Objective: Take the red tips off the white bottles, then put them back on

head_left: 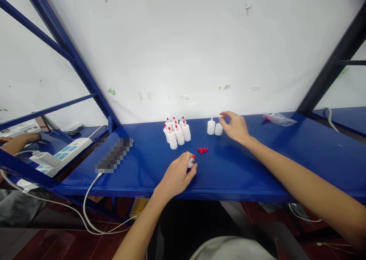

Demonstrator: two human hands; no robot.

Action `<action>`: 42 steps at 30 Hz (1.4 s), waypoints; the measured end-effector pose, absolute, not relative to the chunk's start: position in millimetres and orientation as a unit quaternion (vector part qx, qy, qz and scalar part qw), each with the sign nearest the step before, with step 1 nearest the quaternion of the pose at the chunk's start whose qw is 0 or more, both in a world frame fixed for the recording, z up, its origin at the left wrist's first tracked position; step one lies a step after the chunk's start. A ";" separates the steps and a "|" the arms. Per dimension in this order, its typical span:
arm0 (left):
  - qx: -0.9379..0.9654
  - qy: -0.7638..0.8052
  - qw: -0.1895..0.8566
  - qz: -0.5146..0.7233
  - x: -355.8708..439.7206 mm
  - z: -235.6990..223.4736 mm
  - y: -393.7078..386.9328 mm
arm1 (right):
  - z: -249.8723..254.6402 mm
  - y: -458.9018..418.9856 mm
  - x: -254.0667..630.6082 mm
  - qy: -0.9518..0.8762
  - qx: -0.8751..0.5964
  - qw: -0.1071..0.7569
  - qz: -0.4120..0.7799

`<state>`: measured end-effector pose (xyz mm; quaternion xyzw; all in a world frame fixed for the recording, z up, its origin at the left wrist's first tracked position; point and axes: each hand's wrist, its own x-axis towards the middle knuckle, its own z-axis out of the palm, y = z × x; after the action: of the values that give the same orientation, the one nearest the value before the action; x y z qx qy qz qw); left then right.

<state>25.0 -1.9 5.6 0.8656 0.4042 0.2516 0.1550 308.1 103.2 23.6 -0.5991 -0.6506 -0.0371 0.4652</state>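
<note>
My left hand (178, 174) is closed around a small white squeeze bottle (190, 163) with a red tip cap, low over the front half of the blue table. Most of that bottle is hidden by the fingers. Farther back, my right hand (236, 126) pinches the top of an uncapped white bottle (219, 129), whose nozzle is covered by the fingertips. Just left of it stands another white bottle (211, 126), its bare nozzle pointing up. Several loose red caps (203, 150) lie together between my hands. Several red-capped white bottles (176, 133) stand in a tight group at the back.
A clear plastic bag (278, 119) with something red lies at the back right of the blue table (137, 176). On the left are a blurred dark device with a white cable (85, 203) and a power strip (64, 153). Another person's hand (24, 142) shows at far left.
</note>
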 end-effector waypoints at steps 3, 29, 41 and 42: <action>0.866 0.398 0.168 0.253 24.7 3.7 -0.5 | 32.5 81.9 293.8 -0.740 -0.496 0.453 -0.035; 0.873 0.416 0.106 0.231 24.5 6.8 -3.7 | 44.1 54.6 268.2 -0.886 -0.402 0.191 0.132; 0.870 0.425 0.122 0.217 25.0 7.0 -2.5 | 30.0 76.6 284.2 -0.863 -0.413 0.121 0.264; 0.869 0.426 0.128 0.216 25.2 7.3 -2.6 | 30.1 76.5 284.2 -0.863 -0.414 0.123 0.262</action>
<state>25.2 -2.6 7.3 0.8691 0.4260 0.2161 0.1282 284.2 76.5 30.1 -0.4136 -0.8632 0.2619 0.1233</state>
